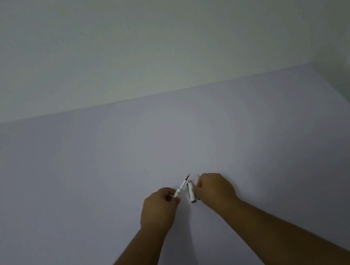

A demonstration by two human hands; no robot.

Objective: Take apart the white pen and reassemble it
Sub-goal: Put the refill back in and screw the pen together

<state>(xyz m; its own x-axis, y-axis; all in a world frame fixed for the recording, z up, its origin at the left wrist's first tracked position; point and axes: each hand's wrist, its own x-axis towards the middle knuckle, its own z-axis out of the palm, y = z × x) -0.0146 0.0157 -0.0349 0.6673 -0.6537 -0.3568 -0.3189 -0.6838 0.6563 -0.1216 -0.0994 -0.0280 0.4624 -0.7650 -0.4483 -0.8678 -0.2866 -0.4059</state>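
Two bare hands work close together over a pale lavender bench (82, 172) in the head view, nearer its front edge than its far edge, roughly midway between the left and right sides. The left hand (158, 209) is curled, its fingers (176, 199) pinched on a thin white pen refill section (180, 187) whose dark pointed tip angles up and to the right, away from the person. The lower end of that piece is hidden inside the grip. Just beside it, between the two hands, a short white pen barrel (191, 192) with a dark clip lies on the bench, pointing toward the far edge. The right hand (215, 187) is closed into a loose fist right against the barrel; its fingers touch or nearly touch the piece, and whether they actually grip it cannot be told, since the knuckles cover the contact. A faint thin white bit shows above the right hand, too small to identify. Both forearms reach in from the front edge. A plain pale wall (151, 31) rises behind the far edge of the bench.
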